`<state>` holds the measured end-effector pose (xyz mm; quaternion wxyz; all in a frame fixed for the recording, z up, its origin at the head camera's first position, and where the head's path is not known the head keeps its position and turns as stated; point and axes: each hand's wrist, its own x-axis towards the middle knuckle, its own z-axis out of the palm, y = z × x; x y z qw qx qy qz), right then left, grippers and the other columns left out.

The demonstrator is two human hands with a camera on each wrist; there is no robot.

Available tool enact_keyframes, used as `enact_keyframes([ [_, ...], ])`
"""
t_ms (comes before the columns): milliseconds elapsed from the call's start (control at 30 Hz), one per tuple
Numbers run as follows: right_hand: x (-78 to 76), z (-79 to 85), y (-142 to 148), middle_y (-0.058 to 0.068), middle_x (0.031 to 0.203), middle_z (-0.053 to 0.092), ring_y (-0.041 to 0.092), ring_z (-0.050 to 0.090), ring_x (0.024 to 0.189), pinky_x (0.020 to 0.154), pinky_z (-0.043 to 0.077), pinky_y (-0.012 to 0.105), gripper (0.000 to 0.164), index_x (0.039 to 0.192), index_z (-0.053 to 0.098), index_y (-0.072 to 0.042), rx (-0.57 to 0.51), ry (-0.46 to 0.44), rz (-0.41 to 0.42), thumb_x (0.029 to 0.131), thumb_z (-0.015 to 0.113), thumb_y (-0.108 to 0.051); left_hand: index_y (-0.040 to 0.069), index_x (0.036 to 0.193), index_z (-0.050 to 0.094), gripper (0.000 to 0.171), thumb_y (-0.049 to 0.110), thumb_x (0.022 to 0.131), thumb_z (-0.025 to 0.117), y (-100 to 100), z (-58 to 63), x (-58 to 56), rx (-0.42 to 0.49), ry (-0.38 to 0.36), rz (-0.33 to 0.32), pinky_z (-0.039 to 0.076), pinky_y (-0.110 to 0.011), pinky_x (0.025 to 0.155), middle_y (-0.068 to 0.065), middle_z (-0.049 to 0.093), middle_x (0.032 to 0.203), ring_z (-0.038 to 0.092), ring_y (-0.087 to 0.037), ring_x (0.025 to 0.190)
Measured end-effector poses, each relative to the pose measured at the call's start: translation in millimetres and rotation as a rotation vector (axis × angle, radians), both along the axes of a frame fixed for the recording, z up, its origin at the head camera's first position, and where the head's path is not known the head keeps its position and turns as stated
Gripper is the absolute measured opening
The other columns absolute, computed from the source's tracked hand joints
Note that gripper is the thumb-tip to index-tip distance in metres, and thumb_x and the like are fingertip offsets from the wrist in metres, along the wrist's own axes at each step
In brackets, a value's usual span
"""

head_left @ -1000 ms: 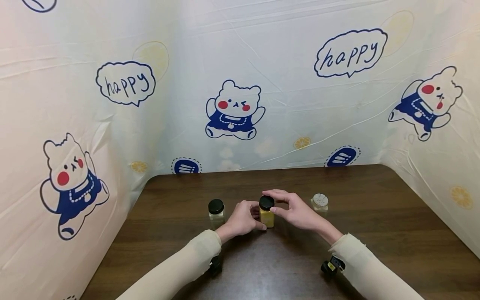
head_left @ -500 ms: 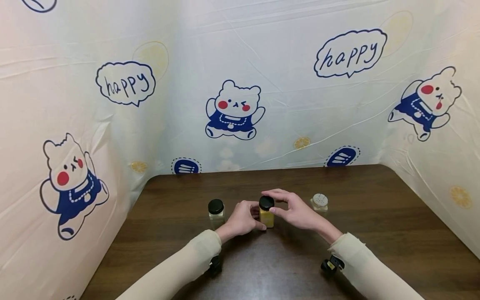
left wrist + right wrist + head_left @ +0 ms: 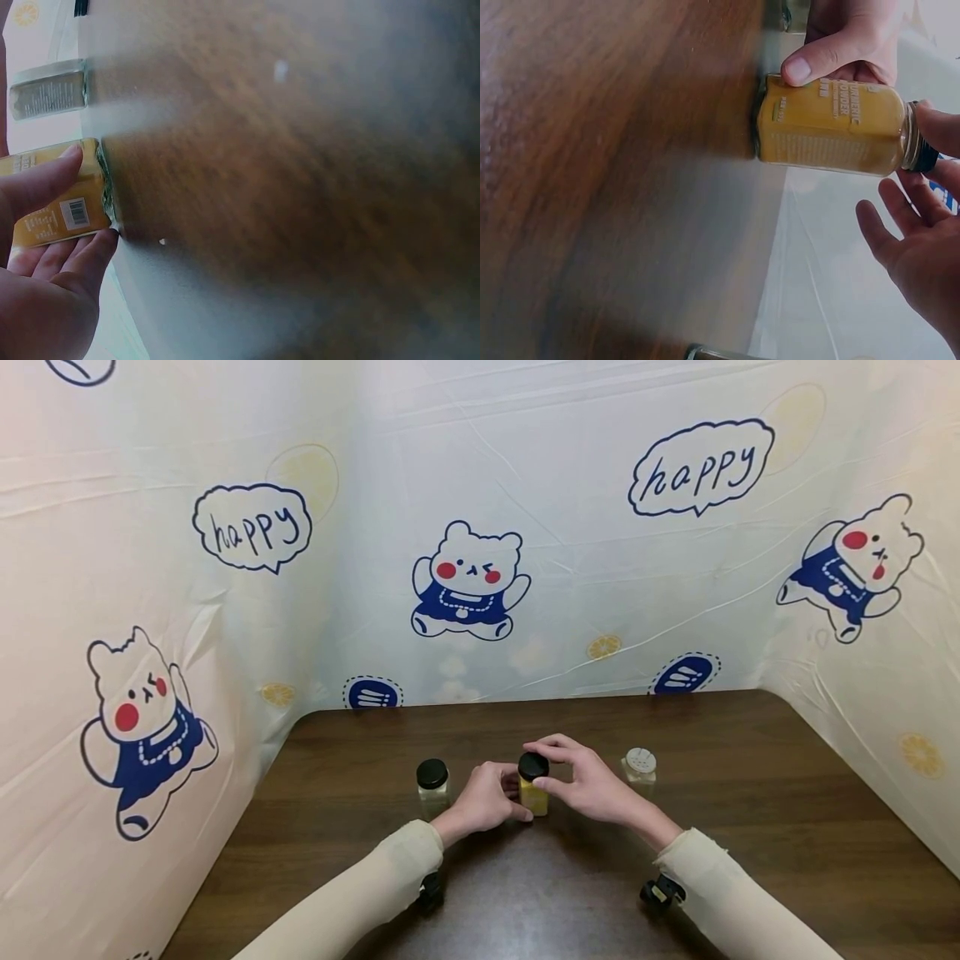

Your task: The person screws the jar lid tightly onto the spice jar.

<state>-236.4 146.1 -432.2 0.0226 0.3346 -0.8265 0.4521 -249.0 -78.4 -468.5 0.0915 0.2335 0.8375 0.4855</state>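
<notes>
"Right grip (image 3: pixel 588 783) has shifted slightly; the turmeric jar (image 3: pixel 534 795) hasn't budged."

"Upright on the surface (image 3: pixel 525 910), left grip (image 3: pixel 483 799) curled round its lower body from nine o'clock, right pinching the black lid (image 3: pixel 533 766) from three."

"What might spoil it?"

"If the left slackens, I'd expect jar and lid to twist together, perhaps bumping the pale jar (image 3: pixel 432 792), further out at nine. The white-topped jar (image 3: pixel 640 764), near three, looks safer."
</notes>
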Motion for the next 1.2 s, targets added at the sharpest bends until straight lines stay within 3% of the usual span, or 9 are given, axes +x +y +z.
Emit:
enact_keyframes([
  [433,1.7,-1.4,-6,-0.002,0.126,0.061,0.023,0.060,0.119,0.094,0.053,0.056,0.051,0.143,0.067,-0.012,0.015,0.036,-0.081,0.095,0.082,-0.016,0.006,0.124,0.075,0.049,-0.001,0.078,0.093,-1,-0.6,-0.2,0.012,0.001,-0.005,0.059,-0.034,0.093,-0.006,0.076,0.118,0.074,-0.021,0.107],
  [567,1.1,-3.9,-5,0.002,0.134,0.061,0.025,0.060,0.124,0.097,0.052,0.057,0.057,0.147,0.063,-0.013,0.013,0.021,-0.085,0.094,0.083,-0.021,0.007,0.123,0.076,0.048,-0.001,0.078,0.093,-1,-0.6,0.5,0.019,-0.001,-0.008,0.059,-0.034,0.094,-0.006,0.076,0.119,0.074,-0.021,0.109],
  [700,-0.8,-6.1,0,0.011,0.152,0.055,0.032,0.059,0.130,0.106,0.046,0.061,0.063,0.156,0.053,-0.011,-0.065,-0.090,-0.003,0.098,0.078,-0.019,0.007,0.122,0.076,0.048,-0.002,0.078,0.092,-1,0.5,1.9,0.017,-0.009,-0.003,0.059,-0.035,0.094,-0.005,0.076,0.118,0.073,-0.022,0.109],
  [900,-5.1,-3.4,9,0.018,0.161,0.045,0.039,0.052,0.139,0.108,0.049,0.037,0.059,0.162,0.042,-0.008,-0.237,-0.343,0.195,0.106,0.063,-0.007,0.006,0.123,0.075,0.049,-0.003,0.078,0.092,-1,0.6,1.7,0.027,-0.022,0.000,0.059,-0.038,0.095,-0.006,0.076,0.115,0.074,-0.022,0.107],
  [1200,-8.8,-2.8,10,0.020,0.159,0.046,0.039,0.048,0.143,0.109,0.048,0.030,0.053,0.159,0.045,-0.003,-0.246,-0.377,0.224,0.108,0.057,-0.004,0.006,0.124,0.075,0.051,-0.003,0.077,0.093,0,-0.4,0.0,0.022,-0.016,0.001,0.059,-0.036,0.094,-0.005,0.077,0.113,0.074,-0.021,0.106],
])
